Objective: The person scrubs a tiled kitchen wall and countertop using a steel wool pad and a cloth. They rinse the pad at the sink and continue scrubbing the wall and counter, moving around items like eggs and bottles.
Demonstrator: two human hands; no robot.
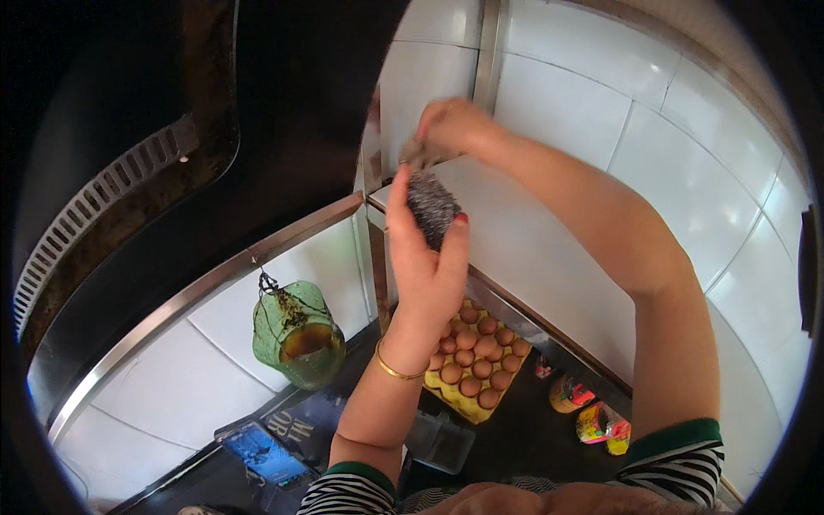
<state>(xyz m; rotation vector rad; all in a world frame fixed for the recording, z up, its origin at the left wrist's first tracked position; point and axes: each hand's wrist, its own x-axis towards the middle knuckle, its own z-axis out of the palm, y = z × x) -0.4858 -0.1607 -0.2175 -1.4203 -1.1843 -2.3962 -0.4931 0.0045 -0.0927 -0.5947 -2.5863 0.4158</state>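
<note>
My left hand (421,270) is raised before the white tiled corner. It grips a dark grey, bristly piece (434,209) that looks like a steel wool scouring pad, thumb on one side and fingers on the other. Just above it, my right hand (457,125) is blurred, with the arm bent across from the right. Its fingers close on a small grey-brown piece (418,154) at the upper end of the pad; whether the two are joined I cannot tell.
A range hood (290,96) fills the upper left. From the metal rail (193,299) hangs a green plastic container (309,341) holding brown liquid. Below lie a yellow egg tray (444,393) with several eggs, a lit phone (267,454), a clear plastic box (444,444) and colourful packaged cups (589,421). A shelf (534,238) runs along the right wall.
</note>
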